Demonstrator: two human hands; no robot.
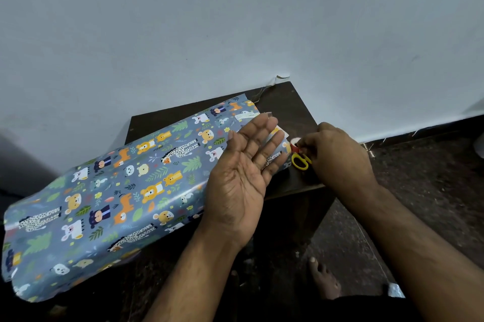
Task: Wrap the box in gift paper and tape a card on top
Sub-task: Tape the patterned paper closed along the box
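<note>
Table (285,101) — dark, against pale wall (235,20); left grip (246,164) spread, right grip (337,154) pinching tape (294,145).

— Gift paper (110,196): blue-grey, printed with orange bears, spotted giraffes, white animals, green leaves.
— Scissors (301,161): yellow handles. Tape roll (295,145): red and white.
— Table (288,104): dark brown. Wall (235,20): pale blue-grey.

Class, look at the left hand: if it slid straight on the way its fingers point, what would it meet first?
Probably the gift paper's far right end; the left hand points there, beyond it the dark table and wall. Depth is uncertain.
</note>
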